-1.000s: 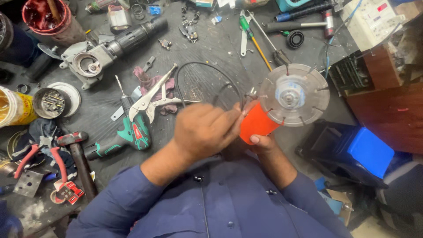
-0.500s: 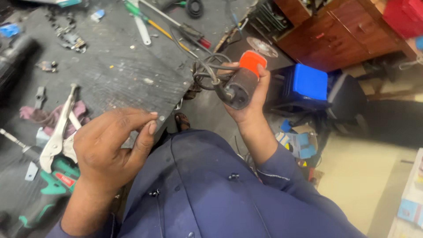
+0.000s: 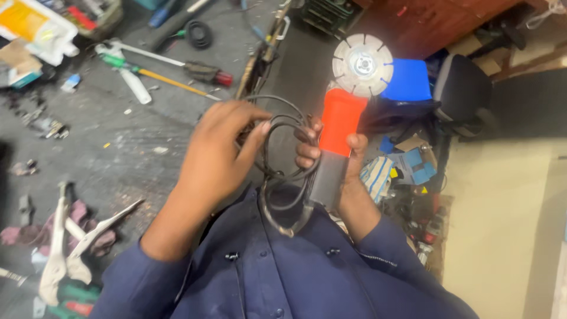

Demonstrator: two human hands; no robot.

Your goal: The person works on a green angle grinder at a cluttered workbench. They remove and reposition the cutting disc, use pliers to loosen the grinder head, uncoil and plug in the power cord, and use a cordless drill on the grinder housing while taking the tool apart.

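The right hand (image 3: pixel 336 156) is wrapped around the body of an angle grinder (image 3: pixel 336 142), fingers pressed onto the place where the orange front part meets the black rear part. The grinder is held in the air above the person's chest, beyond the right edge of the counter (image 3: pixel 118 147), and points away from the body. Its cutting disc (image 3: pixel 362 65) is at the far end, flat toward the camera, with free space around its rim; the blue box (image 3: pixel 407 80) is behind it, lower down on the floor.

The left hand (image 3: pixel 221 147) is just beside the grinder, to its left. Its fingers are curled and pinch the coiled black power cord (image 3: pixel 283 153), which hangs in loops between both hands and touches the grinder's rear end.

The counter is grey, scratched and dusty. On its near left corner lie locking pliers (image 3: pixel 62 236) on a pink rag (image 3: pixel 88 227). Further away lie a screwdriver (image 3: pixel 177 80) with a yellow shaft and a white tube (image 3: pixel 134 82), well apart from the hands. The middle of the counter is mostly bare, only small scraps are there.

To the right, the floor beside the counter is crowded with a dark chair (image 3: pixel 463 88) and small boxes (image 3: pixel 413 165); further right is a plain pale wall (image 3: pixel 502 224).
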